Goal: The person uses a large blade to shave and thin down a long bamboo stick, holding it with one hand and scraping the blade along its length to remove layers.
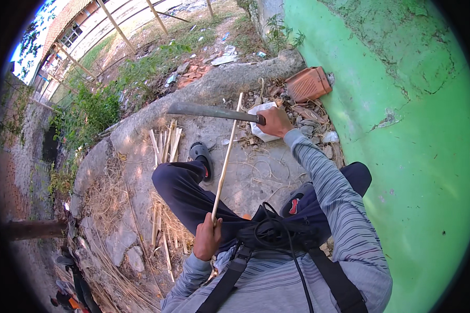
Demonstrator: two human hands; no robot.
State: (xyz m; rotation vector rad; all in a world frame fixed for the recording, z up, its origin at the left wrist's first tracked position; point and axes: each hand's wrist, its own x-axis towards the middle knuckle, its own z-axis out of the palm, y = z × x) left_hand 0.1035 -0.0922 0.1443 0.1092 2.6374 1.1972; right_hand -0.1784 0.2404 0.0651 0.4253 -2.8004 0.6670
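- what is held by the left hand?
- the lower end of a thin stick is clasped there; its length is slanted upward.
- and by the right hand?
- a long knife is grasped; the stick is crossed by it near the top, but whether they touch cannot be told.
- and nearby?
- wood strips are spread on the ground, to the left.

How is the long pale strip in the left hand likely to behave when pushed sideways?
The pale strip looks thin for its length, so it is probably light. It extends nearly straight from the left hand, suggesting stiffness rather than floppiness, though its slenderness may let it flex.
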